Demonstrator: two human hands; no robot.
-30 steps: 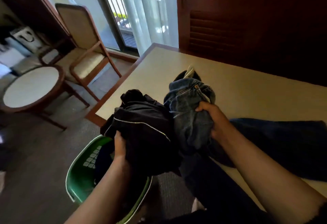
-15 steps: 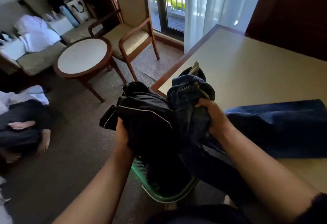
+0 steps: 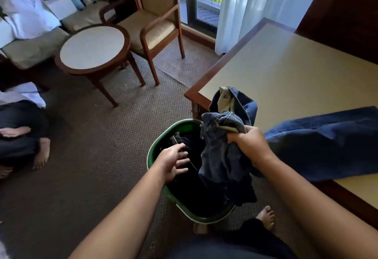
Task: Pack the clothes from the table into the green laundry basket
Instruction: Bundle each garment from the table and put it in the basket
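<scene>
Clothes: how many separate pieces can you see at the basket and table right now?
3. A black garment in the green basket under the left hand; bunched jeans in the right hand; dark blue fabric on the table. Others may be hidden.

Basket (image 3: 157,146) stands on the floor just left of the surface (image 3: 286,70); jeans (image 3: 223,156) hang into it, their legs lying on the surface; round table (image 3: 92,48) behind, left.

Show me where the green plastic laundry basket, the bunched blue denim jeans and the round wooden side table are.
green plastic laundry basket (image 3: 151,152): head view, left rim.
bunched blue denim jeans (image 3: 219,156): head view, hanging fabric.
round wooden side table (image 3: 92,47): head view, pale top.
</scene>
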